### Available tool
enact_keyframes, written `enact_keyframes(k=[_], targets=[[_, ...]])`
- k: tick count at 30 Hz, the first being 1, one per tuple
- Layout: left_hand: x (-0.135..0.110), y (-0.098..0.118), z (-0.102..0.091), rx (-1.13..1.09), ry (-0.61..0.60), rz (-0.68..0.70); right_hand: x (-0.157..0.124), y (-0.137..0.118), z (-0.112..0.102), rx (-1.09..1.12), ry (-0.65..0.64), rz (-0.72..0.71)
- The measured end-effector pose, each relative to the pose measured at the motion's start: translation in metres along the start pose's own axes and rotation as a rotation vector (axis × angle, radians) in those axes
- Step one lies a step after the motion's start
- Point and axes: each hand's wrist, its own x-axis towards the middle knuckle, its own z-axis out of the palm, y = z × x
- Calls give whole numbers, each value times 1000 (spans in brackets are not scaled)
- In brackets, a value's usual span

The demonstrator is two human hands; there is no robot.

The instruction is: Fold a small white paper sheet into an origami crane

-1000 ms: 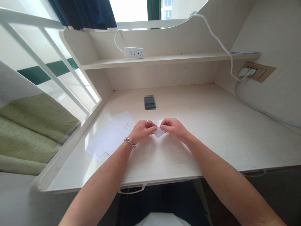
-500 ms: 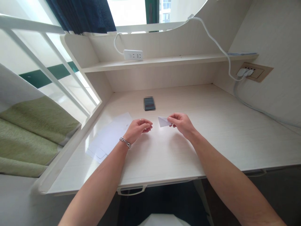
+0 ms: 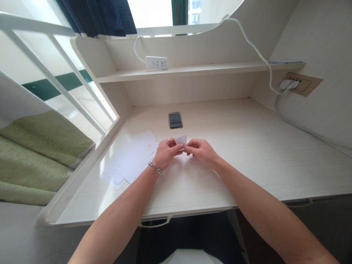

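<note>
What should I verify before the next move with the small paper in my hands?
1. Left hand pinches the small paper: ok.
2. Right hand pinches it too: ok.
3. Loose sheets lie flat on the desk, left of both hands: ok.
4. Dark flat thing lies apart from the hands, farther back: ok.
5. Folds in the small paper are sharp: cannot tell; it is too small.

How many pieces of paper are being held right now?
1: a small white paper piece, pinched between the left hand and right hand over the desk. Other sheets lie overlapped on the desk beside the left hand; more could be hidden under them.
</note>
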Motion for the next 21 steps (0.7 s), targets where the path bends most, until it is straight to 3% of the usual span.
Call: enact_keyframes(k=[6,13,21], targets=[[-4,3,2,130,-119,3,2,-1,-7,181,69,-12],[-2,-1,0,165,-81,80,1,-1,-11,233,50,55],[-4,0,0,122,-94,62,-1,-6,-10,254,42,75]])
